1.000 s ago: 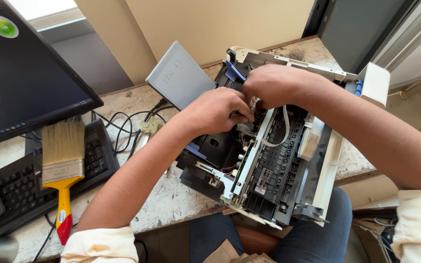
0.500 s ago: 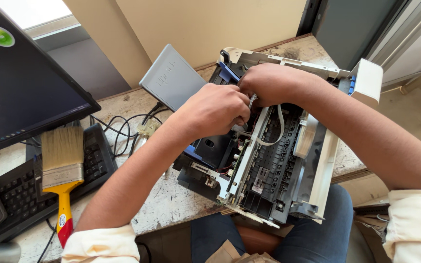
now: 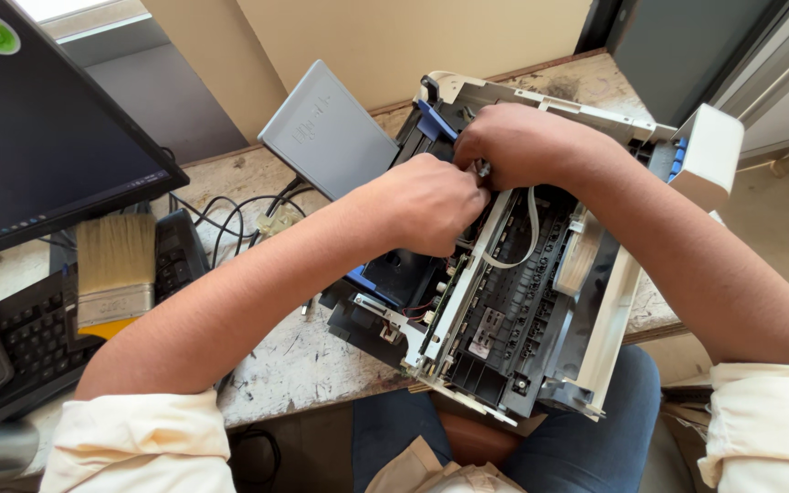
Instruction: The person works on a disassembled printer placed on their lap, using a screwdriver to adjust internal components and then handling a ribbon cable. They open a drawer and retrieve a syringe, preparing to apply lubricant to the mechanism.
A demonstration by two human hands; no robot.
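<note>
Working over an opened printer in the middle of the frame, both hands meet just above its insides. The left hand comes in from the lower left with its fingers curled tight, the tips tucked down where the two hands touch. The right hand reaches in from the right, and its fingers are bent and closed too, pinching a small metal part between the two hands. What the left fingers grip is hidden, so I cannot tell. A white flat cable loops down just under the right hand. The printer lies tilted, partly on the worktop and partly over the person's lap, with its black and metal parts showing. A grey flat lid sticks up at the printer's upper left. At the left of the frame a paintbrush rests on a black keyboard, below a dark monitor.
</note>
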